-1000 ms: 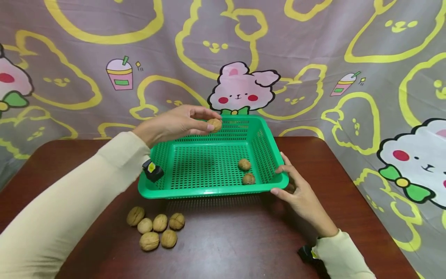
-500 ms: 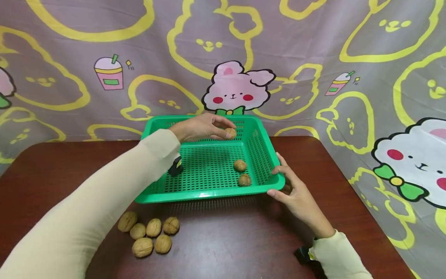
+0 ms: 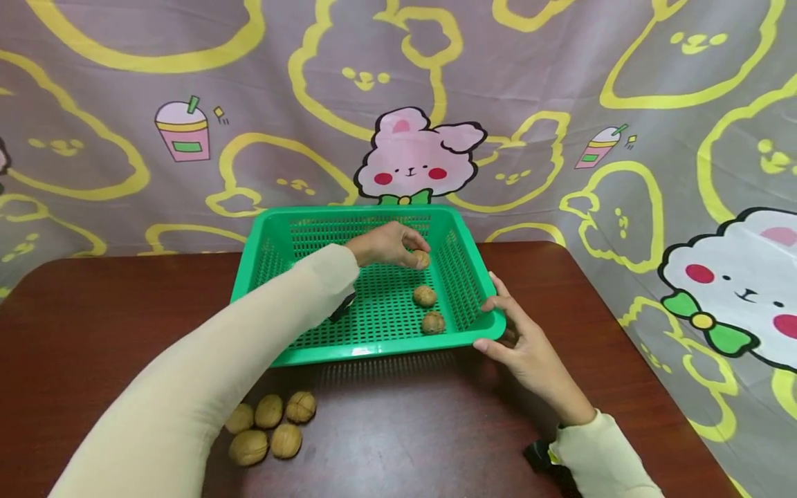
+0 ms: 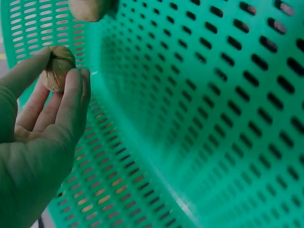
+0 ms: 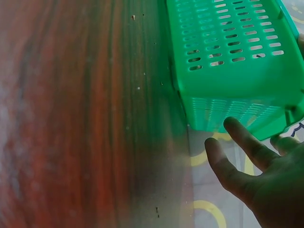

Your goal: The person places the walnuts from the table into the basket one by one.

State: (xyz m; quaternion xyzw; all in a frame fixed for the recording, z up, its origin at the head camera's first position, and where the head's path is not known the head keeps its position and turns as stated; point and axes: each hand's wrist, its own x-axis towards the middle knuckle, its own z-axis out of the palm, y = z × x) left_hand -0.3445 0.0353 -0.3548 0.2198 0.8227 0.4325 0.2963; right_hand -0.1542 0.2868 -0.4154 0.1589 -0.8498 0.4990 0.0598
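We lower left hand [image 3: 382, 243], pinching brown ridged walnut [image 3: 421, 259], now deep inside green perforated plastic basket [image 3: 283, 235], far right corner. Right hand [image 3: 519, 342], fingers relaxed, steadies basket's near-right rim.

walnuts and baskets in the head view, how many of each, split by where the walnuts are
walnuts lying in the green basket: 2 (one, another)
walnut pinched in the left hand over the basket: 1
walnuts in view on the table: 4 (cluster); the sleeve may hide more
green baskets: 1
total: 7 walnuts and 1 basket, 8 things
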